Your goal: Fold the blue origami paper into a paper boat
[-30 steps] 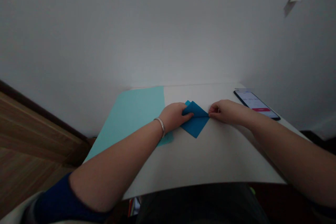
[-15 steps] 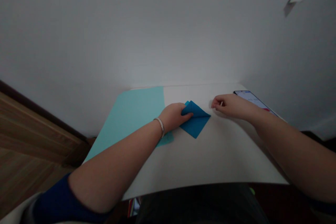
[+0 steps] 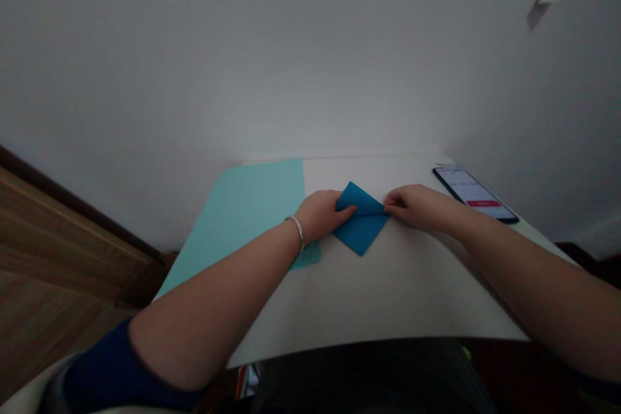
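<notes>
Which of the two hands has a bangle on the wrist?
The left hand, thumb on the blue paper, wears the bangle; the right hand, at the paper's tip, shows none.

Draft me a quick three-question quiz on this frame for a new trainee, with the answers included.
1. True or false: the phone lies to the right of the folded blue paper.
2. The large sheet on the table's left side is: (a) pink, (b) pale turquoise, (c) yellow.
3. What is each hand doing?

Key:
1. True.
2. b.
3. The left hand holds the folded blue paper, thumb on top; the right hand is at its right-hand corner.
</notes>
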The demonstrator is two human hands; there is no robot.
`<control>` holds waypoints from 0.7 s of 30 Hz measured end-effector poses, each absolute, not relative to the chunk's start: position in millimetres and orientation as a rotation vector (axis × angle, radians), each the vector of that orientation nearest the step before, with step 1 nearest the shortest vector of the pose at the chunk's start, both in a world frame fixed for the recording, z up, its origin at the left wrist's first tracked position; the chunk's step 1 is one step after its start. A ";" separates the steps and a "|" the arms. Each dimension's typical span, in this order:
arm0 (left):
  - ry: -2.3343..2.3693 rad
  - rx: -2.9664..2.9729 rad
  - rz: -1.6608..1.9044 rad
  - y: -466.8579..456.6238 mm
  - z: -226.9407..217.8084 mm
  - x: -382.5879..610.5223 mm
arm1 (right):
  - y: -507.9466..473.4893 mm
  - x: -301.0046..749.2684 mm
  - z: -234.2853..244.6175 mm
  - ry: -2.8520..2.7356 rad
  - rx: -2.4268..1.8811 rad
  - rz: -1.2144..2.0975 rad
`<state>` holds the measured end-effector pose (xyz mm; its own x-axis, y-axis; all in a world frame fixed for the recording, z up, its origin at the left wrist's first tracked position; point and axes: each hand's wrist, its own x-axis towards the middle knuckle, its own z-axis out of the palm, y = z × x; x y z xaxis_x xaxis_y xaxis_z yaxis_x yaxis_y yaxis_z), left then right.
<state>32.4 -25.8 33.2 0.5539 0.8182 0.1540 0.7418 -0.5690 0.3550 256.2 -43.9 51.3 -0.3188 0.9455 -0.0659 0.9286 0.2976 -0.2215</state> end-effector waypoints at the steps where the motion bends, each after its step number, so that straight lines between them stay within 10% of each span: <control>1: 1.303 2.547 0.442 -26.0 33.4 32.5 | -43.9 256.0 51.6 -2.462 -1.810 0.330; 21: 1.345 2.554 0.374 -28.0 37.1 34.8 | -40.0 261.4 49.3 -2.269 -1.845 0.759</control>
<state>34.8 -28.0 37.1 0.5459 0.8297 0.1167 0.7707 -0.5519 0.3184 261.4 -40.0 49.3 -0.2499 0.9440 -0.2154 0.8836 0.1314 -0.4494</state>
